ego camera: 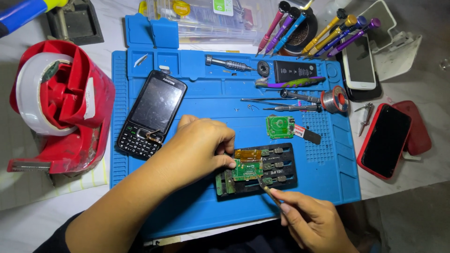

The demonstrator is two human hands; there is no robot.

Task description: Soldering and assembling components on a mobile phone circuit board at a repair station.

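Green circuit board (pixel 247 170), clamped in a black holder (pixel 276 180) on the blue mat (pixel 206 98): lay directly under the left hand (pixel 199 147) fingertips pinning its upper edge, while the right hand (pixel 311 218), pinching a slim probe (pixel 268 191), angled its tip up-left onto the board's right edge.

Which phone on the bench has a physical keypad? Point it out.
The black phone lying on the blue mat, beside the left hand. The other phones, right of the mat, show only screens.

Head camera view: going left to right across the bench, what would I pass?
Red tape dispenser → black keypad phone → left hand → green circuit board → solder spool → red-cased phone.
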